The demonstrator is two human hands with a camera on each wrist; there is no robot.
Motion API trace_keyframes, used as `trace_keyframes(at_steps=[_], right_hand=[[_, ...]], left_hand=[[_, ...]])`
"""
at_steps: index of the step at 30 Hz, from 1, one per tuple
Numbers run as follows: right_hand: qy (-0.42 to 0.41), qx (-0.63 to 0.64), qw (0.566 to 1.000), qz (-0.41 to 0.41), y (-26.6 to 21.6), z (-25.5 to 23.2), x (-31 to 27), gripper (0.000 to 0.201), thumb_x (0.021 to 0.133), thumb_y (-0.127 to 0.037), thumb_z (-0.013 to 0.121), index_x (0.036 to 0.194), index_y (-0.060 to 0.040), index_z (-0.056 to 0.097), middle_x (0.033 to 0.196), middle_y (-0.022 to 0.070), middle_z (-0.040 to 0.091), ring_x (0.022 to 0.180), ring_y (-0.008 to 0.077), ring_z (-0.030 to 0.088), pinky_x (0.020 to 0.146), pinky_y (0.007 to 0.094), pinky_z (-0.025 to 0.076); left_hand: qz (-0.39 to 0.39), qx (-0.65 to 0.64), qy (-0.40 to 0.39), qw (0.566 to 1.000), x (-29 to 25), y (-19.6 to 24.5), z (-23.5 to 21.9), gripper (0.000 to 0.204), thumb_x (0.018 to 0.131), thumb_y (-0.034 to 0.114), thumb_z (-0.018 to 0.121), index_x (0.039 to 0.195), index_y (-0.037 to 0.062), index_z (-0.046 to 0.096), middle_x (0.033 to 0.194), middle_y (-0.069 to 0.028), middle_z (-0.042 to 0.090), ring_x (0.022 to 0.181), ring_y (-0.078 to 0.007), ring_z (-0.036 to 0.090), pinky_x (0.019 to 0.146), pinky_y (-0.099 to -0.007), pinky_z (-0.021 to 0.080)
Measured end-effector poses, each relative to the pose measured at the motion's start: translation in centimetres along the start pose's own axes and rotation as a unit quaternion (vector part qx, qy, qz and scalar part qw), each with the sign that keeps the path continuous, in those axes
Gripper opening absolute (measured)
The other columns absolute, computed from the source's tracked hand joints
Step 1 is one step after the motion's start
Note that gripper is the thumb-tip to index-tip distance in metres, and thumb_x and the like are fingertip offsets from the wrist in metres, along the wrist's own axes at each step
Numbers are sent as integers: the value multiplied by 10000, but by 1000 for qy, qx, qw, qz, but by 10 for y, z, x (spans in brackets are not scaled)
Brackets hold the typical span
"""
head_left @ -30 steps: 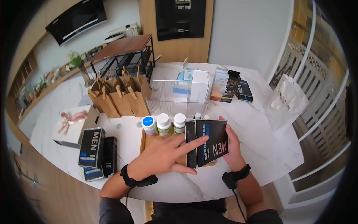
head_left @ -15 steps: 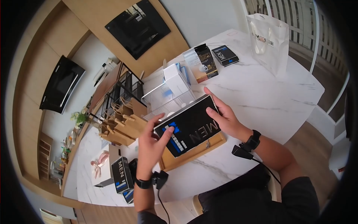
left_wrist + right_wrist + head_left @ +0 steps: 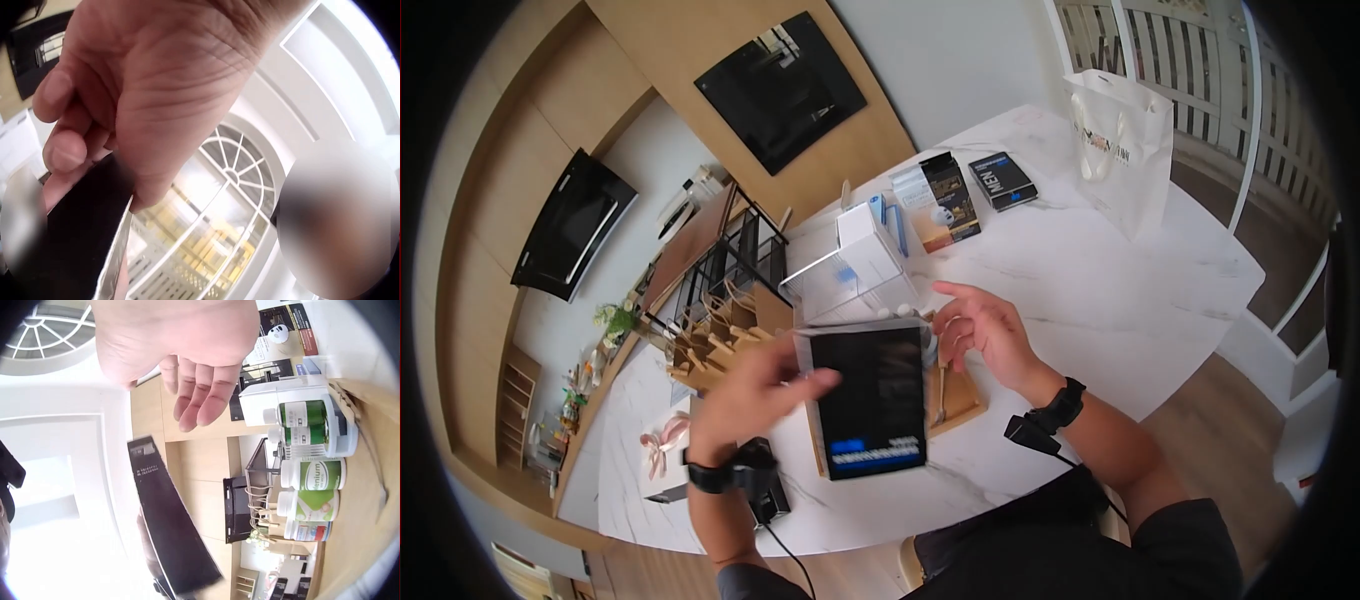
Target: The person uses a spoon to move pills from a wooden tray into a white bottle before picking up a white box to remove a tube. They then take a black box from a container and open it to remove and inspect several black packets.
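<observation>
A black box (image 3: 875, 400) lettered MEN is held up over the wooden tray (image 3: 968, 408), slightly blurred. My left hand (image 3: 745, 395) grips it by one edge, the thumb lying over the broad black face. In the left wrist view, fingers and thumb clasp the dark box (image 3: 81, 219). My right hand (image 3: 995, 345) hovers beside the box's other edge, apart from it, with fingers loosely bent and nothing in them. The right wrist view shows a narrow side of the box (image 3: 172, 525) below that hand's fingertips. On the tray lies a small long-handled tool (image 3: 943, 390).
White-capped supplement bottles (image 3: 319, 475) and small green bottles (image 3: 304, 414) stand by the tray. Behind are a clear organizer (image 3: 840, 285), paper bags (image 3: 720, 340) and opened boxes (image 3: 940, 205). A ribboned white box (image 3: 662, 450) stands left; a white bag (image 3: 1120, 150) stands far right.
The right hand has let go of the box and drawn away to the right. The left hand has turned the box upright and shifted it slightly left and down. Earlier the head view also tilted.
</observation>
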State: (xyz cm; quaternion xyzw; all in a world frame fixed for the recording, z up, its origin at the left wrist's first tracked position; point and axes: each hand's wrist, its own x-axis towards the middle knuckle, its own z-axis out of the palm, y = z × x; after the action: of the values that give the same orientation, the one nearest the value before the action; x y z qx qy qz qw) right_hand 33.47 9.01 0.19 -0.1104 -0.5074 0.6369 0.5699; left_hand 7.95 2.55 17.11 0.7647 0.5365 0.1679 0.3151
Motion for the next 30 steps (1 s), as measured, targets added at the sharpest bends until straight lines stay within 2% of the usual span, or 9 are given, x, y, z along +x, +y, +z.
trace_keyframes(at_steps=[2,4,10,20,22,25,26,29,30], right_hand=[[76,28,996,31,-3,-7,4,375,1022,-258,465,1302,-16,528,914,106,608,678,134,613,515,246,494],[82,8,996,36,0,-11,5,356,1020,-246,468,1281,-15,544,902,102,612,669,127,612,513,236,489],[63,-36,996,52,6,-6,4,280,1007,-187,494,1198,-13,600,839,72,626,625,110,611,499,211,474],[59,-77,994,58,5,-6,5,294,1018,-198,455,1169,11,597,812,81,633,620,116,595,512,230,474],[62,-83,993,63,5,-4,5,294,1017,-200,457,1162,11,601,808,75,630,618,113,593,515,228,474],[53,-62,994,68,8,-5,4,266,1007,-164,487,1170,2,616,828,64,628,632,91,593,502,209,473],[50,-61,994,72,9,-6,4,266,1007,-164,487,1170,2,616,828,64,628,632,91,593,502,209,473],[46,-66,993,82,9,-7,4,267,1006,-164,487,1164,9,615,828,65,628,633,95,593,502,212,474],[53,-68,993,78,9,-6,4,269,1005,-166,487,1160,13,615,826,67,628,633,98,594,500,214,474]], left_hand=[[-77,-107,125,983,-11,-4,-32,332,911,233,677,1151,20,592,821,-8,641,579,-58,577,468,-183,437],[21,-103,201,974,-6,-27,-67,325,942,232,635,1155,-3,563,855,-31,650,574,-94,605,479,-207,489],[81,-13,345,935,71,-118,-113,301,953,262,631,1042,2,510,762,-26,559,634,-122,622,577,-242,491],[-17,-59,239,969,175,-212,-79,383,912,172,661,1178,-35,479,810,-101,640,707,-149,652,632,-282,505],[0,17,178,984,184,-236,-76,424,864,142,692,1187,-44,489,847,-135,651,752,-223,667,668,-322,514],[-40,107,232,966,186,-233,-55,470,809,139,729,1176,-45,498,884,-181,652,840,-334,665,725,-374,514],[-51,126,244,960,186,-232,-51,551,788,170,750,1221,-34,478,1014,-229,626,993,-396,618,831,-407,498],[25,206,305,929,178,-231,-42,629,783,190,756,1288,-14,442,1172,-249,563,1108,-379,575,911,-414,476],[-35,212,293,932,167,-205,-41,688,797,244,744,1341,-2,402,1264,-242,504,1150,-376,547,955,-415,460]])
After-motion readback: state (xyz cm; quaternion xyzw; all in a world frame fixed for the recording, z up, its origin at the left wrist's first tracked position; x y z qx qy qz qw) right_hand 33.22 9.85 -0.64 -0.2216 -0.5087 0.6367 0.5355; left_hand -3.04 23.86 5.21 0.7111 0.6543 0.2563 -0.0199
